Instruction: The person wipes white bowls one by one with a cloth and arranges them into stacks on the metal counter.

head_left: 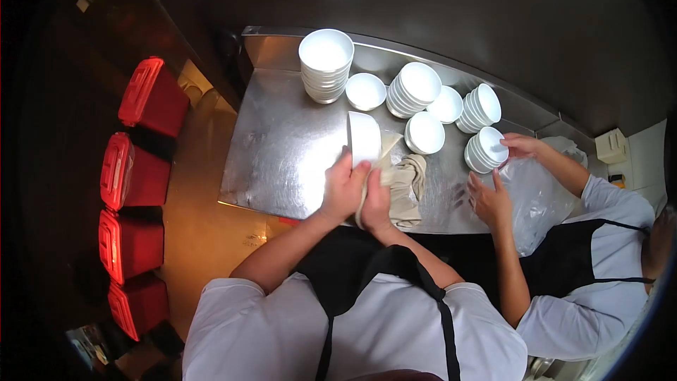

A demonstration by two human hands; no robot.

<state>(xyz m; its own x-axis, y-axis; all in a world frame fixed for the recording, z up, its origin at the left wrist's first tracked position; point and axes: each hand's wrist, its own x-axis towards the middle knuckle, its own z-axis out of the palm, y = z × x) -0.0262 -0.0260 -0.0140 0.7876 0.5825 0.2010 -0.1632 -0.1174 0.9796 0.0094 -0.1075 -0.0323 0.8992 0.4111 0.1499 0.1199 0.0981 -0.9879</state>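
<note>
My left hand (343, 185) grips a white bowl (364, 137) held on edge over the steel table (282, 148). My right hand (376, 201) presses a beige cloth (405, 183) against the bowl's lower side. The cloth trails down onto the table to the right of my hands. Both hands sit close together near the table's front edge.
Stacks of white bowls (325, 63) and single bowls (365, 90) line the back of the table. A co-worker at the right has one hand (522, 145) on a bowl stack (485, 149) and another hand (488, 201) by a plastic bag (539, 197). Red bins (134, 169) stand on the floor at left.
</note>
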